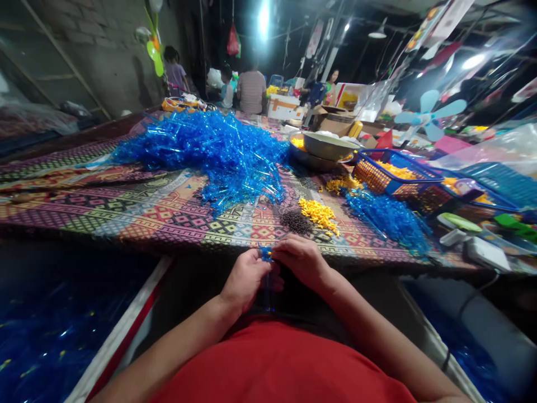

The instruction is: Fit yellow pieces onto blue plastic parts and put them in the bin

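Observation:
My left hand (247, 277) is closed around a blue translucent plastic piece (267, 254), whose long thin part hangs down below the fingers. At its top end my right hand (300, 258) pinches what looks like a small yellow plastic piece (269, 254), touching the blue one. Both hands are just off the table's front edge, above my lap. Nearest to them on the patterned cloth (235, 226) lie a pile of small yellow pieces (319, 215) and a pile of small dark pieces (296, 221). How the pieces fit together is hidden by the fingers.
A large heap of blue plastic pieces (210, 148) covers the table's middle, with a smaller blue heap (386, 215) at right. Metal bowls (329, 146), blue baskets (394, 173) and a small fan (431, 115) stand right. Several people sit farther back. Blue pieces fill containers below.

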A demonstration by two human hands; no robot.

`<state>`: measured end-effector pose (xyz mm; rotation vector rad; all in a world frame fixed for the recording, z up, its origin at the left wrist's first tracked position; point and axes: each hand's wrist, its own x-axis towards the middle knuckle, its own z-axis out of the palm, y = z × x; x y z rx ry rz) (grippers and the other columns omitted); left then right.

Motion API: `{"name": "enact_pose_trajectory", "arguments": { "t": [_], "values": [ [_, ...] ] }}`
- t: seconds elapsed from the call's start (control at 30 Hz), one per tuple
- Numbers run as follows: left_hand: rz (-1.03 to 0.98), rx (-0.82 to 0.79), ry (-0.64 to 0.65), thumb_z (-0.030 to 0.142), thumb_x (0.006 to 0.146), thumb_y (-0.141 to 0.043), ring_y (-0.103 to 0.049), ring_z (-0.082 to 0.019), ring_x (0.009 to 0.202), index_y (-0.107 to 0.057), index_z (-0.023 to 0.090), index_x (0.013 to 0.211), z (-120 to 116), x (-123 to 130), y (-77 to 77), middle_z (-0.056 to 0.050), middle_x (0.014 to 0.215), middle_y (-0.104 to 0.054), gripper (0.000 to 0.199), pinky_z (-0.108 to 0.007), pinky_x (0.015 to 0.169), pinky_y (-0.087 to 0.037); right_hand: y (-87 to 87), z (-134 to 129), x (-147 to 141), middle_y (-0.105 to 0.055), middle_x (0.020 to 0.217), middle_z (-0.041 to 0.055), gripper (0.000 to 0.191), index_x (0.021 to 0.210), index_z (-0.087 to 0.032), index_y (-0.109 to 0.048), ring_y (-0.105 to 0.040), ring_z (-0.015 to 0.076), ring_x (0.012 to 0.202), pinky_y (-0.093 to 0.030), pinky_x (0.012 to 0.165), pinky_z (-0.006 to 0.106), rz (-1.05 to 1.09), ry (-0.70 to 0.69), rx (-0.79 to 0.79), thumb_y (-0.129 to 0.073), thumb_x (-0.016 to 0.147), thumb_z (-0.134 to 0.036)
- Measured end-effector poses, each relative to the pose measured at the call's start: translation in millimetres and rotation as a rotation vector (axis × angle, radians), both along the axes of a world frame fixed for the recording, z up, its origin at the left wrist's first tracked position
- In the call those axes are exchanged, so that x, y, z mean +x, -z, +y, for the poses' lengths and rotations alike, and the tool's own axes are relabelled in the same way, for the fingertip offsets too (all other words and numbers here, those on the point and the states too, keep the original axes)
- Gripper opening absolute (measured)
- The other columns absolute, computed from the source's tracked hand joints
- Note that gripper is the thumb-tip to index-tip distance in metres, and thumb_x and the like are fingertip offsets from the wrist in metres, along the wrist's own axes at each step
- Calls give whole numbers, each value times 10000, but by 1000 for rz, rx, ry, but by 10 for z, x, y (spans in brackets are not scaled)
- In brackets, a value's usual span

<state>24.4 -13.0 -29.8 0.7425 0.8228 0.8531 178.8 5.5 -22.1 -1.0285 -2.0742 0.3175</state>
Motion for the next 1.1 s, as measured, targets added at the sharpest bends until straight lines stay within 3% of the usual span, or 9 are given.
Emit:
{"name": "enact_pose_trajectory", "arguments": {
  "t": [0.27, 0.5, 0.6, 0.7, 0.8, 0.9, 1.1],
  "values": [
    [17, 41, -18, 164, 685, -557, -595, -125, 469, -515, 132, 795, -42, -17, 4, -17, 682, -611, 122, -273, 489, -509, 48, 12, -4, -581, 756, 59, 167, 787, -172, -627, -510, 131, 648, -419, 578, 234, -307, -102, 162, -478, 862, -165],
    [157, 108, -30, 300, 752, -517, -541, -135, 367, -485, 160, 748, -13, -25, 0, 30, 493, -526, 144, -249, 361, -467, 77, -41, -111, -565, 811, 76, 219, 1012, -158, -570, -497, 150, 704, -438, 606, 267, -225, -119, 245, -397, 881, -125],
    [213, 131, -39, 341, 765, -500, -523, -135, 331, -465, 169, 733, 20, -38, -15, 37, 480, -510, 179, -231, 297, -428, 101, 18, -24, -575, 851, 75, 223, 1037, -170, -571, -530, 140, 727, -451, 621, 250, -139, -126, 172, -410, 886, -133],
    [148, 100, -70, 337, 757, -504, -545, -142, 352, -458, 163, 690, 64, -81, -21, 22, 513, -527, 192, -232, 292, -426, 121, 159, 300, -599, 832, 67, 146, 922, -172, -612, -563, 149, 752, -452, 671, 255, -92, 102, 94, -479, 866, -193],
    [74, 85, -59, 346, 748, -531, -561, -149, 370, -472, 148, 670, 88, -115, -12, 10, 528, -531, 221, -234, 297, -428, 145, 288, 663, -593, 707, 45, 166, 747, -171, -634, -544, 145, 663, -413, 639, 244, -297, 379, -40, -509, 841, -225],
    [35, 69, -33, 336, 747, -538, -563, -148, 372, -468, 149, 689, 70, -89, -7, 22, 555, -526, 208, -237, 292, -430, 156, 340, 780, -604, 744, 40, 219, 736, -189, -654, -544, 135, 677, -374, 623, 222, -511, 439, -117, -479, 860, -233],
    [55, 74, 11, 345, 761, -524, -564, -143, 375, -449, 154, 674, 18, -26, -34, 32, 539, -507, 223, -225, 298, -432, 124, 383, 493, -598, 820, 54, 253, 791, -193, -641, -543, 139, 695, -324, 592, 227, -759, 456, -131, -433, 897, -288]
  ]
}}
